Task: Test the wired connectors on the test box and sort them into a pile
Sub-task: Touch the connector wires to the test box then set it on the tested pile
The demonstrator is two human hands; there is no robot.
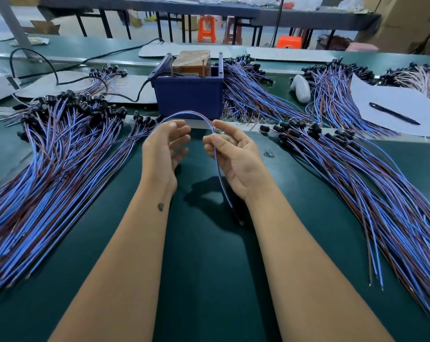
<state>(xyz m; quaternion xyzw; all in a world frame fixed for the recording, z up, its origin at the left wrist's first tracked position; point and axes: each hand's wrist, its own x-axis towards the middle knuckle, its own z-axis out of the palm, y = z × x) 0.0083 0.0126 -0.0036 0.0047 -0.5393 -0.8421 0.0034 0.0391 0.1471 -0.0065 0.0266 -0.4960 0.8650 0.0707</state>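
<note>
Hands: left hand [163, 146] fingers loosely spread, empty, beside wire arch; right hand [230, 154] pinching one wired connector [219, 169], blue-brown lead looped over green desk [209, 280]. Left pile [48, 156]; test box [189, 87] centre-rear; right pile [357, 169]. Step, judged: handling single lead around testing. Next: seat end on box, then sort.

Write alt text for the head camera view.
The right hand pinches one arched blue-brown wire; the open left hand is beside it, before a blue box. Wire piles flank a green table.
</note>
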